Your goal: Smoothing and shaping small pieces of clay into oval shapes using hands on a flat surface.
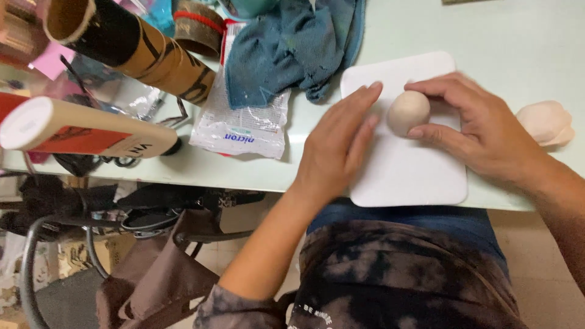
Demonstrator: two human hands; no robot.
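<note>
Right between the two hands sits a clay ball (407,111), pale beige, smooth and roughly round, resting on a white board (414,176) with rounded corners. The right hand (481,128) curls loosely around the ball's far and right side, thumb and forefinger touching it, not clamped shut on it. The left hand (338,146) lies flat and open, fingers stretched together, its fingertips just beside the ball's left side and its palm partly over the board's left edge.

Beyond the right hand, well to its right, a second lump of pinkish clay (545,122) lies on the pale green table (524,36).

Just left of the left hand lies a flat clear plastic packet (241,125) with a white printed panel and a red strip at its top. A blue-grey cloth (292,45) is bunched above it, overlapping the packet's upper part. Farther left, a brown cardboard tube (134,45) with dark markings lies tilted, and nearer the camera a white-capped tube (79,128) with an orange and cream label.
</note>
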